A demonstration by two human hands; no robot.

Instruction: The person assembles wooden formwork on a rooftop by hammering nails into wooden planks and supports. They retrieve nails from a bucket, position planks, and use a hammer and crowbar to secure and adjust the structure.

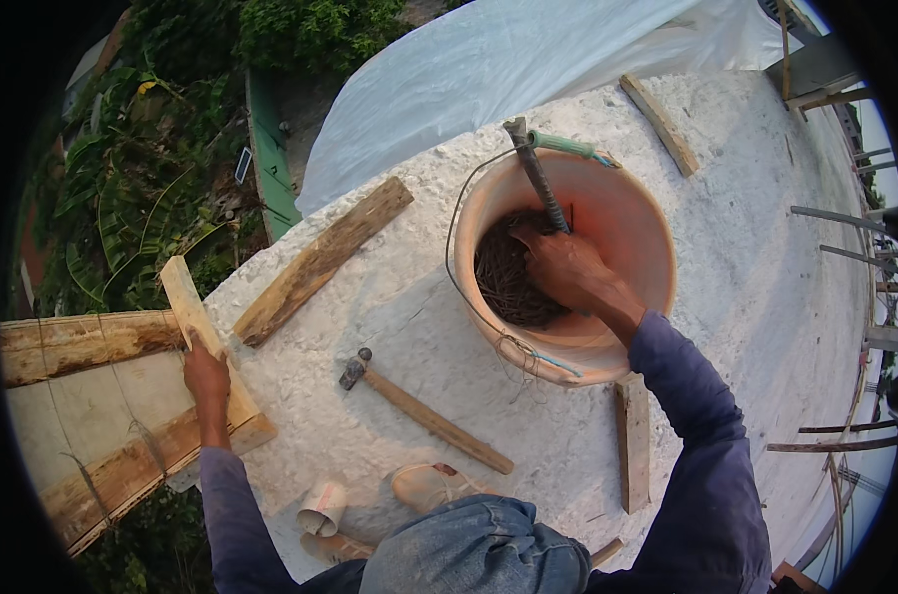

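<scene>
On the left, my left hand (207,388) grips a short pale wooden board (197,307) laid across the end of a plank form. My right hand (566,269) reaches down inside an orange bucket (637,233), its fingers bent against a heap of dark nails (508,277). The fingertips are partly hidden, so what they pinch does not show. Beside that hand a dark metal bar (538,178) leans on the bucket's rim. A hammer (424,414) with a wooden handle lies on the rough pale concrete between my hands.
A weathered plank (320,262) lies near the slab's left edge, with greenery below. Other wood pieces (659,124) (632,445) lie beyond and beside the bucket. White sheeting (449,89) covers the far edge. A paper cup (322,508) stands by my shoes (434,485).
</scene>
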